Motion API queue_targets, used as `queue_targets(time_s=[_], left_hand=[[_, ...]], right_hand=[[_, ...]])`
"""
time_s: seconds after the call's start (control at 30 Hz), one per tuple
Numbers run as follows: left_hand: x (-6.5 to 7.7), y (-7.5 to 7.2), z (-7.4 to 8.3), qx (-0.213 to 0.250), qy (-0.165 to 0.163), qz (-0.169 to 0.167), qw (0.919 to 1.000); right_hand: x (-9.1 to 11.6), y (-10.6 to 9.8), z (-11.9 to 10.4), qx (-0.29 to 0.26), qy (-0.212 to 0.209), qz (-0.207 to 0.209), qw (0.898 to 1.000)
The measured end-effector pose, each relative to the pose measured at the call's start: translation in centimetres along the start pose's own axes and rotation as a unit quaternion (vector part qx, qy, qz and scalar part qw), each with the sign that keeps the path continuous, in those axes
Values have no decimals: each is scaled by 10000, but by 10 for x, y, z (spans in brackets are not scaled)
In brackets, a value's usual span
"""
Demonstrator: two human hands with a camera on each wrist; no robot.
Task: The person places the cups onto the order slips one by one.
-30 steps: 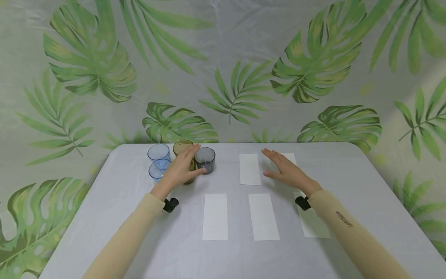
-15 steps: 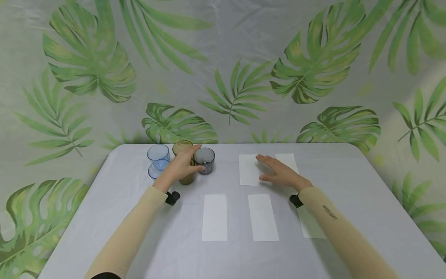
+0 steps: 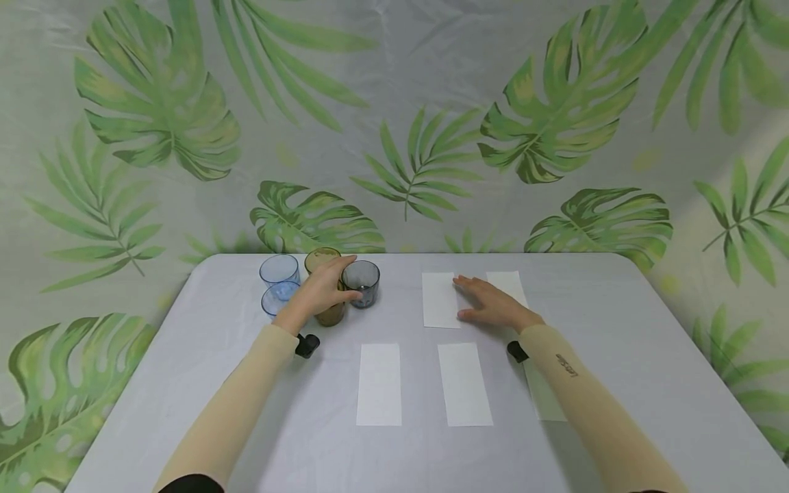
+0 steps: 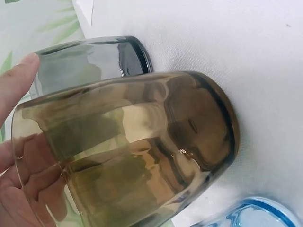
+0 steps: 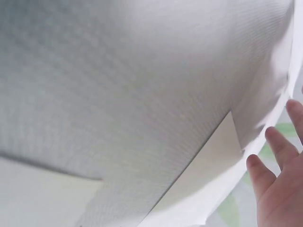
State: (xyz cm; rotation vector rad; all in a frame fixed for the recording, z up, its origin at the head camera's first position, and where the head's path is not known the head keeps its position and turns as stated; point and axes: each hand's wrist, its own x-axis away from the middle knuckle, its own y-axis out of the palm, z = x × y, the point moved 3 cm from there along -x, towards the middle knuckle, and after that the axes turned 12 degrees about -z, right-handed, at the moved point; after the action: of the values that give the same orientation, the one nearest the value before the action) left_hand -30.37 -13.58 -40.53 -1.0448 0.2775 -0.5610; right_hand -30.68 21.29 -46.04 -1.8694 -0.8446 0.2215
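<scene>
My left hand reaches over an amber glass and grips the grey glass from its left side, thumb in front and fingertips behind the rim. In the left wrist view the thumb lies on the grey glass, partly hidden by the large amber glass. In the head view the front amber glass is mostly covered by the hand; another amber glass stands behind. My right hand holds nothing, fingers spread, near two white paper rectangles, the left one and the right one.
Two blue glasses, a back one and a front one, stand left of the amber ones. White paper rectangles lie in a front row: left, middle and right, the last partly under my right sleeve. A leaf-print backdrop rises behind the table.
My right hand has moved a little left and is now nearly still. The left hand has drawn in slightly at the grey glass, its thumb shifting left. The glasses keep their places.
</scene>
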Motion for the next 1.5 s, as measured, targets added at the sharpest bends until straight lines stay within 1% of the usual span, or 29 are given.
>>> queue_targets(time_s=[0.2, 0.33, 0.53, 0.7, 0.83, 1.0, 1.2, 1.5], left_hand=[[-4, 1, -1, 13, 12, -112, 9999], [-5, 1, -1, 58, 8, -181, 9998], [-6, 2, 0, 73, 3, -168, 9998], [-7, 4, -2, 104, -56, -119, 9999], [-7, 3, 0, 59, -64, -119, 9999], [-10, 1, 2, -26, -122, -253, 9996], [-12, 1, 3, -84, -287, -419, 9987], [-11, 3, 3, -36, -147, -242, 9996]], right_hand=[[-1, 1, -1, 74, 107, -92, 9999], [-3, 4, 0, 197, 302, -219, 9991], [-3, 5, 1, 261, 516, -340, 9977], [-2, 5, -1, 371, 531, -364, 9972], [-3, 4, -2, 463, 532, -373, 9968], [-3, 2, -5, 539, 582, -405, 9960], [-5, 2, -7, 570, 560, -465, 9957], [-7, 4, -2, 463, 515, -435, 9967]])
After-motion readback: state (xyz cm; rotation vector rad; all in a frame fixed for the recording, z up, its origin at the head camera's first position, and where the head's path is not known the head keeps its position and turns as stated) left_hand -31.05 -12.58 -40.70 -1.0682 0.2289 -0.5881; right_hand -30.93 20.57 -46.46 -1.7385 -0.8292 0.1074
